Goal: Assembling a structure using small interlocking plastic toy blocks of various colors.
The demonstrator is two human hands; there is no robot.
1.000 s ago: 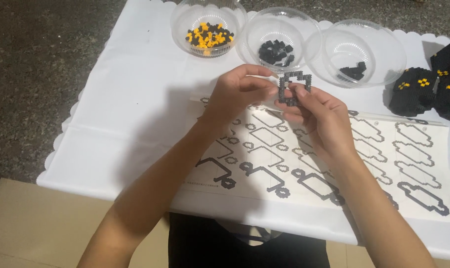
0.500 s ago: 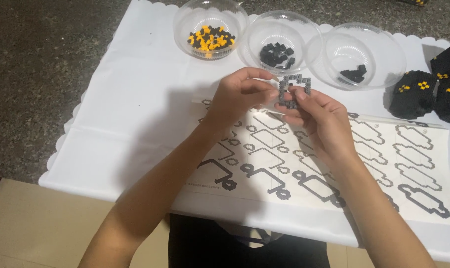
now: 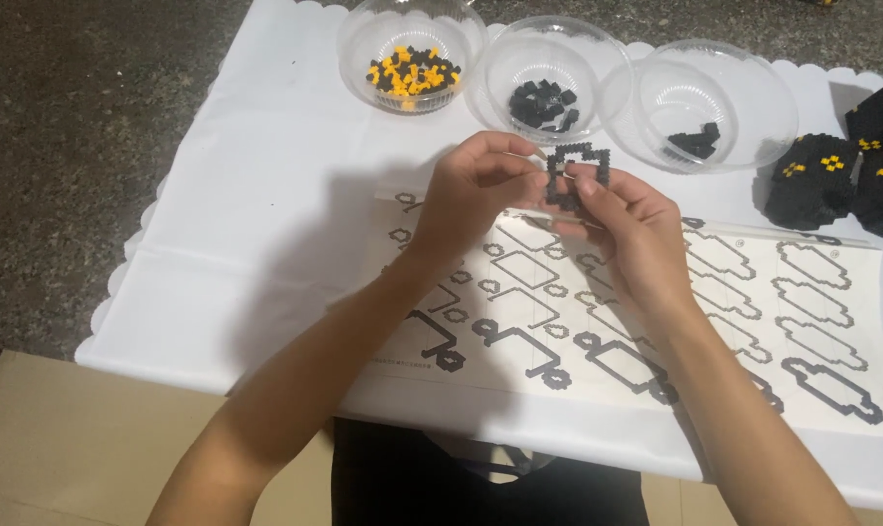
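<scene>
A small black frame of tiny building blocks (image 3: pixel 576 168) is held up over the table between both hands. My left hand (image 3: pixel 476 190) pinches its left side with thumb and fingers. Its right and lower edge is gripped by my right hand (image 3: pixel 628 229). Under the hands lies a white instruction sheet (image 3: pixel 753 292) printed with black outline shapes.
Three clear plastic bowls stand at the back: one with orange and black pieces (image 3: pixel 410 70), one with black pieces (image 3: pixel 547 102), one with a few black pieces (image 3: pixel 699 141). Black block models with yellow dots (image 3: pixel 831 180) sit at the right. A white scalloped cloth (image 3: pixel 247 195) covers the table.
Both hands have stayed together on the black frame, with only slight finger shifts. The view has moved a little.
</scene>
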